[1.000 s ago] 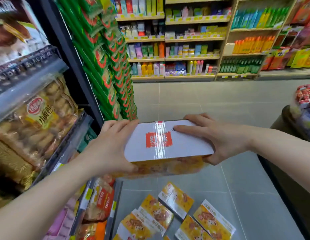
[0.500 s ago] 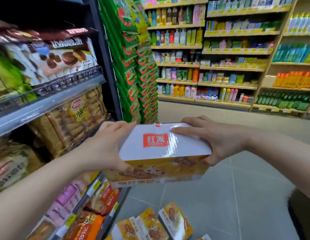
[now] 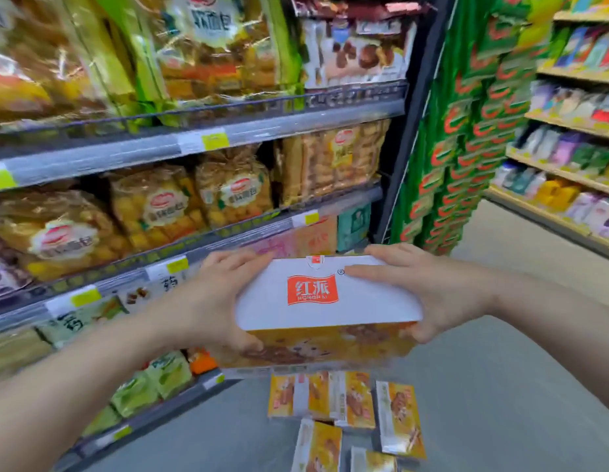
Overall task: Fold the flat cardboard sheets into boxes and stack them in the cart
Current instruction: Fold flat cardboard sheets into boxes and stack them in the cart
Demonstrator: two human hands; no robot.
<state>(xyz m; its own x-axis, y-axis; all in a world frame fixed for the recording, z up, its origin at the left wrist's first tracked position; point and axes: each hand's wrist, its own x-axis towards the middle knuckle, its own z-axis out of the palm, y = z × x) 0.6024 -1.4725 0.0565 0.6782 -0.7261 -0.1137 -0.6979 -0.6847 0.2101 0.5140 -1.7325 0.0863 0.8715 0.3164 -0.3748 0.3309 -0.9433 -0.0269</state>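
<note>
A folded cardboard box (image 3: 325, 308), white on top with a red logo and orange printed sides, is held level in front of me. My left hand (image 3: 218, 301) grips its left end, fingers over the top edge and thumb on the orange side. On the right end, my right hand (image 3: 429, 291) has fingers lying across the white top. Several flat orange and white cardboard sheets (image 3: 340, 396) lie on the grey floor below the box. No cart is in view.
Store shelves (image 3: 201, 141) packed with bagged bread and snacks fill the left, close to the box. A green hanging snack display (image 3: 466, 131) stands behind, and shelves of bottles (image 3: 568, 148) run along the right. Grey tiled floor (image 3: 500, 386) lies at lower right.
My view has swung left toward the snack shelves. Both hands keep their hold on the box, which has stayed level in front of me. More sheets on the floor show below.
</note>
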